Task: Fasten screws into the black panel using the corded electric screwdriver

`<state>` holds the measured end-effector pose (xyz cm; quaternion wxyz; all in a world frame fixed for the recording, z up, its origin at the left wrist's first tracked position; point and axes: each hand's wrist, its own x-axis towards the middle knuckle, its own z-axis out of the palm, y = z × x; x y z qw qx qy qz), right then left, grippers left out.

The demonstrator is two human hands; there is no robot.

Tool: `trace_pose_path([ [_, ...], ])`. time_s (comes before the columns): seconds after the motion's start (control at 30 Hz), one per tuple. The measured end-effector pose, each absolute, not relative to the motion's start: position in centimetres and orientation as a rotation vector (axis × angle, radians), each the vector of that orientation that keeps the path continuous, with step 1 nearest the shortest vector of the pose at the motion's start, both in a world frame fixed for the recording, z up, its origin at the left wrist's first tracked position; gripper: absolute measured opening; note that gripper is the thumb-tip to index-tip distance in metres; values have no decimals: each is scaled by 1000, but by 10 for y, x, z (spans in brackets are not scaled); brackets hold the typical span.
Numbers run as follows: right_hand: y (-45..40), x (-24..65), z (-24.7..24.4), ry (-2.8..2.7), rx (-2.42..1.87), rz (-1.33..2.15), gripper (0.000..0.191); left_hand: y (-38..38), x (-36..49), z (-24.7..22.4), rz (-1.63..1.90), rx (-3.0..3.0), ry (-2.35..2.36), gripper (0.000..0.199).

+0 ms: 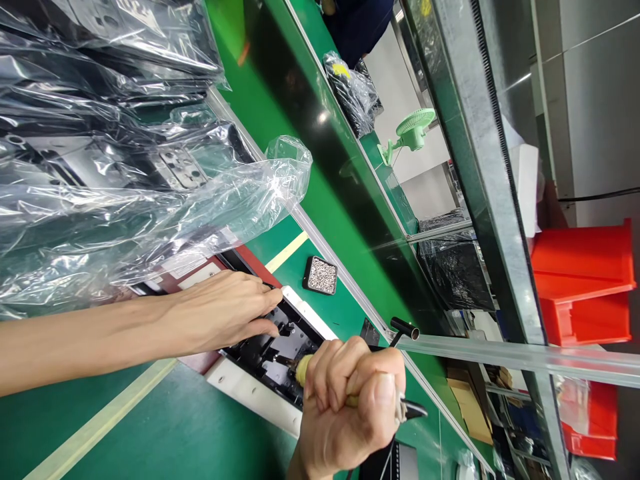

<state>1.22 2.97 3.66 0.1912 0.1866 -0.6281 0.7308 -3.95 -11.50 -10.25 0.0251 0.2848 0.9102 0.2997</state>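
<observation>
Ideally, my right hand, wrapped round the driver, should hold it square to the black housing between white rails; whether my left hand pinches anything there, I can't tell.

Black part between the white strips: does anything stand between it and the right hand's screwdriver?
Nothing visible does: the screwdriver in the right hand points into the black part. The left hand is to one side.

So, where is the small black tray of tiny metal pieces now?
In the head view, the tray sits just below centre, on the green tabletop, between the white strip and metal rail.
</observation>
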Motion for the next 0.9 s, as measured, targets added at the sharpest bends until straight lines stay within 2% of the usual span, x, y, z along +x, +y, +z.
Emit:
trace_pose_path([
  [0.9, 34, 18, 33, -1799, 503, 2046, 37, -113, -40, -110, 954, 941, 2871, 35],
])
